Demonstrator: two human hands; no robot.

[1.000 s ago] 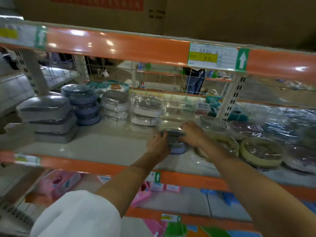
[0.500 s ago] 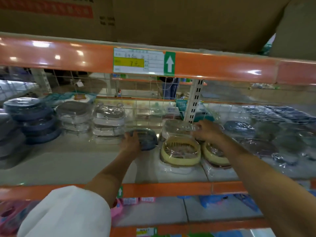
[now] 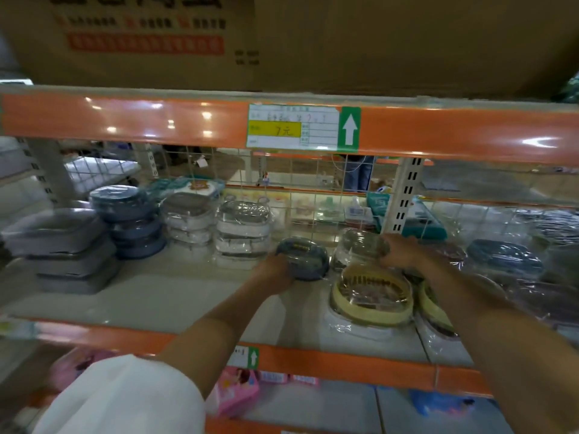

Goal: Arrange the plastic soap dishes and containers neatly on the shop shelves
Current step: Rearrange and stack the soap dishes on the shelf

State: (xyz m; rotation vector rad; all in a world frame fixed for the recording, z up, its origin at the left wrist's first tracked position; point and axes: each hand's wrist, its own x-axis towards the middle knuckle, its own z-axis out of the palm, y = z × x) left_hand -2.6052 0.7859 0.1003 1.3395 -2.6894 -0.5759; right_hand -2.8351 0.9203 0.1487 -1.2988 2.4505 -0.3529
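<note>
- Head view: we see the left hand (image 3: 277, 270) curled round a dark blue soap dish (image 3: 303, 258), which sits on the middle shelf (image 3: 163, 296) just right of a stack of clear wrapped containers (image 3: 242, 230).
- The right hand (image 3: 402, 250) grips the far side of a grey wrapped dish (image 3: 360, 245), directly behind a yellow soap dish (image 3: 371, 296).
- Further left stand blue round containers (image 3: 131, 220) and grey boxes (image 3: 62, 245).
- A price label (image 3: 293, 126) marks the upper rail.
</note>
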